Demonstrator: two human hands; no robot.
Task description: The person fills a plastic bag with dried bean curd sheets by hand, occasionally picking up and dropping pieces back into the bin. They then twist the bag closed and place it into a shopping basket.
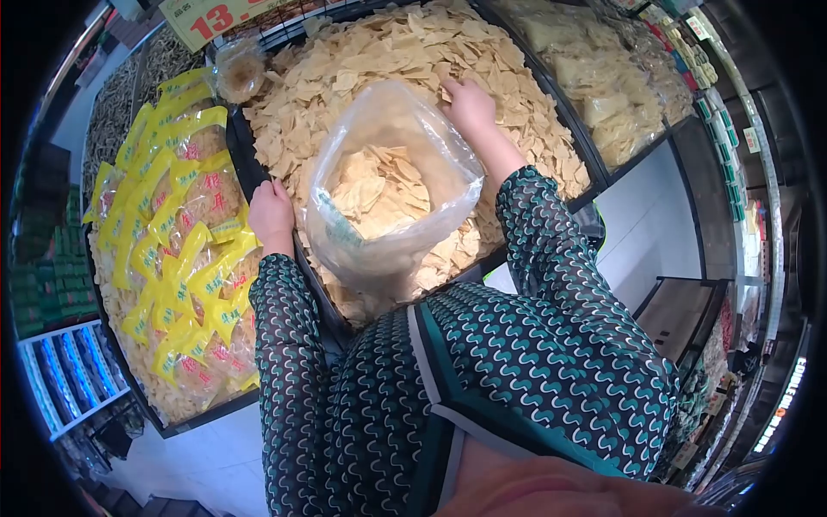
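A large bin of thin, pale yellow flakes [379,52] fills the middle of the view. An open clear plastic bag [448,172], partly filled with the same flakes [379,185], stands upright at the bin's near side. My right hand [469,105] is among the flakes beyond the bag's right rim, its fingers closed on a flake. At the bin's left edge rests my left hand [271,211], left of the bag, with its fingers curled together near the dark rim; whatever they may hold is too small to make out.
On the left, a bin holds yellow-labelled packets [185,258]. A round clear package [239,73] lies at the bin's upper left corner, below a yellow price sign [211,21]. More bagged goods [603,86] fill a bin at the upper right. Shelves line the far right.
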